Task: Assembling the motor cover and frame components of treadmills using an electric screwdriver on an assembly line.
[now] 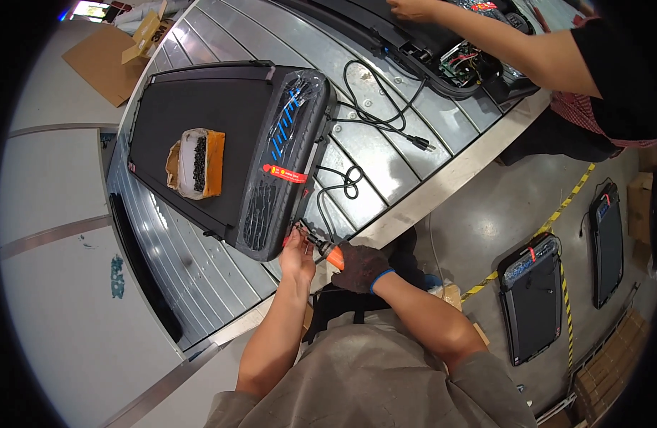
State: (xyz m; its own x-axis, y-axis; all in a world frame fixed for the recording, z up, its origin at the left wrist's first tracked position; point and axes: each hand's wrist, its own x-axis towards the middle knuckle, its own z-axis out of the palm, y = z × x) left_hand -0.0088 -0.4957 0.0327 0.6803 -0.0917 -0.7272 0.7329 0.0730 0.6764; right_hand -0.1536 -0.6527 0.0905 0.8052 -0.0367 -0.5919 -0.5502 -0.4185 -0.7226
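A black walking-pad treadmill [232, 107] lies on a slatted metal work table [385, 178], its end cover wrapped in clear film. At its near corner, the left hand [298, 257] has its fingers drawn close together; whether they grip anything I cannot tell. The gloved right hand [362, 269] is wrapped around an orange-and-black power screwdriver [335, 257] pointed at that corner. An open carton of dark screws [214, 164] sits on the belt. Farther along the table, a co-worker's arm [517, 50] reaches over an opened machine [457, 68]. On the grey floor [467, 207], yellow-and-black tape [577, 191] runs beside two more treadmills [534, 310].
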